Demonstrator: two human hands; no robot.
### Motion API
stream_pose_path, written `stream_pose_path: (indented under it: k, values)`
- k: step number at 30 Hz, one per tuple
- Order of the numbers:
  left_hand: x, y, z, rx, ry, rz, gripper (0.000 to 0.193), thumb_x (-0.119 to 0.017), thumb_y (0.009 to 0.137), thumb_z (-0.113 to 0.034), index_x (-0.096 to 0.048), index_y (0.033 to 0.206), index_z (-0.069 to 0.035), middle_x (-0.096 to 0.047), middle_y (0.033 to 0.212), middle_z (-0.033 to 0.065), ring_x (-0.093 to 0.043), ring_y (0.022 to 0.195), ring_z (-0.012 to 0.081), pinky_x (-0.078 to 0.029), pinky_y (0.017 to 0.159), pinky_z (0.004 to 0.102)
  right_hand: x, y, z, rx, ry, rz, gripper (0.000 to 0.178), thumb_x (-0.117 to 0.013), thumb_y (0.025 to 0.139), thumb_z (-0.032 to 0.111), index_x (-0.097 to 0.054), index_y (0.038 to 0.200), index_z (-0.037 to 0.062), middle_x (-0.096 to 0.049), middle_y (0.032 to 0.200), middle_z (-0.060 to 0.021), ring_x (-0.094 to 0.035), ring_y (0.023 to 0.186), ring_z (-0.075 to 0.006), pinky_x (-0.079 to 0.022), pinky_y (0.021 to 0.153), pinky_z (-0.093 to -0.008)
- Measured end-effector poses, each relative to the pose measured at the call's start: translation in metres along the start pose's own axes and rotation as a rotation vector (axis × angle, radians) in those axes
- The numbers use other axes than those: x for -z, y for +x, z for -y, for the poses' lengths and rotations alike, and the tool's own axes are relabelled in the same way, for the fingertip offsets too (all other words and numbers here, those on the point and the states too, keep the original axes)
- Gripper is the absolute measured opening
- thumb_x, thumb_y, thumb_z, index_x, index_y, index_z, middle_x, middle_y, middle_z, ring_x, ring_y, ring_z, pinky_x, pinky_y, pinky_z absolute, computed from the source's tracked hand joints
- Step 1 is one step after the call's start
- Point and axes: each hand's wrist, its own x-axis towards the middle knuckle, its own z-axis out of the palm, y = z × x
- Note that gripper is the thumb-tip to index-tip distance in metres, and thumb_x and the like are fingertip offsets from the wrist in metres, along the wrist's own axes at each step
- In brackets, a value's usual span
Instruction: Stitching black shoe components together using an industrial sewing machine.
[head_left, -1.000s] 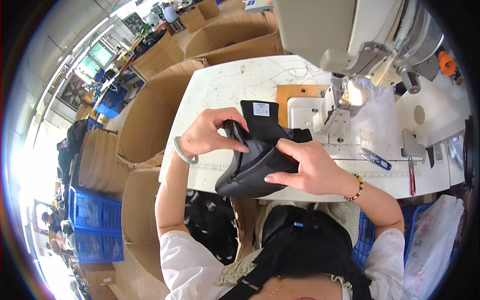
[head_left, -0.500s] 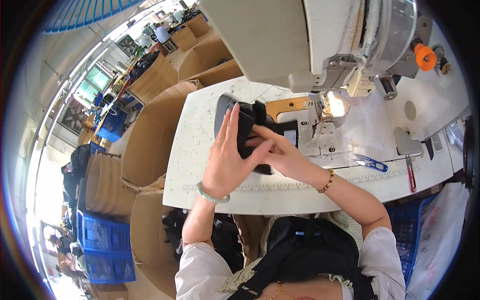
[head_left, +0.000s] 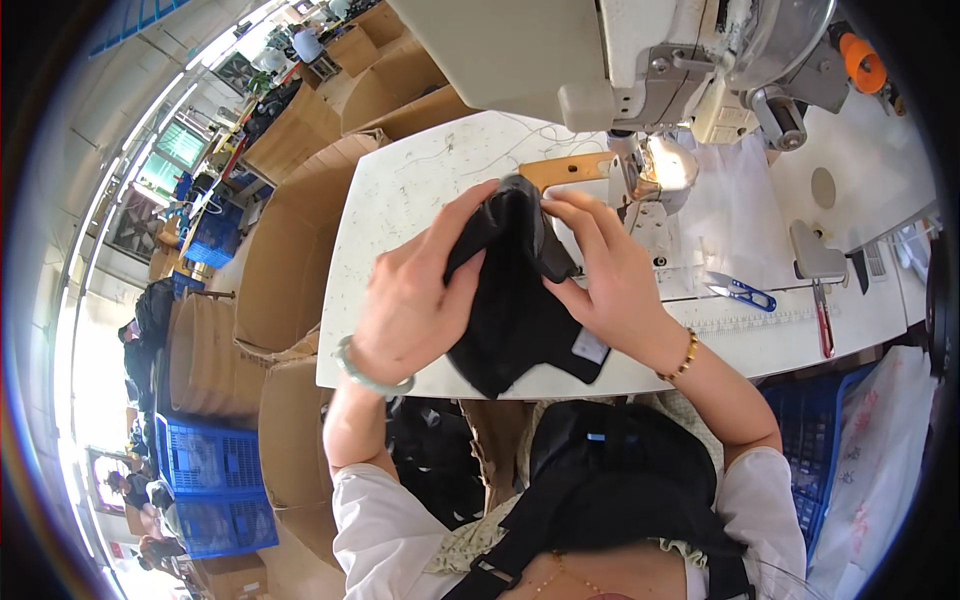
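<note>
A black sewn fabric piece (head_left: pixel 515 315) hangs in front of me over the near part of the white sewing table (head_left: pixel 375 225). Its upper part is stiffer and bent into a fold, with a dark grey edge. Near its lower right corner is a small white label (head_left: pixel 590 346). My left hand (head_left: pixel 420 290) is closed around the folded part from the left. From the right, my right hand (head_left: pixel 615 275) grips the opposite edge between thumb and fingers. The exact kind of the piece cannot be made out.
A sewing machine (head_left: pixel 520 60) with a lit needle area (head_left: pixel 665 170) stands at the back right. Blue thread snips (head_left: pixel 740 291) and a red-handled tool (head_left: pixel 823 325) lie on the right. Cardboard boxes (head_left: pixel 285 260) and blue crates (head_left: pixel 215 455) stand on the left.
The black piece has come off the tabletop nearer to me and its upper part is now bent. My hands, close together before, have parted to hold its two sides.
</note>
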Motion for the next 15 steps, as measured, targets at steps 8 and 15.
stream_pose_path:
  k: [8,15]
  values:
    - [-0.048,-0.01,0.046,0.303,-0.626,0.422,0.046,-0.059,0.082,-0.005,-0.044,0.125,-0.007,-0.065,0.084,0.0116,-0.06,0.073,0.011,-0.046,0.067,0.0273,0.05,-0.035,-0.022,-0.657,0.279,0.544,0.019,-0.053,0.082,0.016,-0.057,0.091,-0.0014,-0.057,0.07,-0.0215,-0.057,0.067,-0.0348,-0.044,0.061,-0.0392]
    - [-0.058,0.003,0.026,0.383,-0.385,0.459,0.041,-0.064,0.082,-0.024,-0.044,0.113,-0.006,-0.065,0.082,0.0166,-0.063,0.072,0.0249,-0.046,0.065,0.0322,0.033,-0.029,-0.008,-0.536,0.288,0.382,0.022,-0.059,0.077,0.014,-0.055,0.096,0.0025,-0.063,0.084,-0.0127,-0.062,0.075,-0.0291,-0.047,0.069,-0.0354]
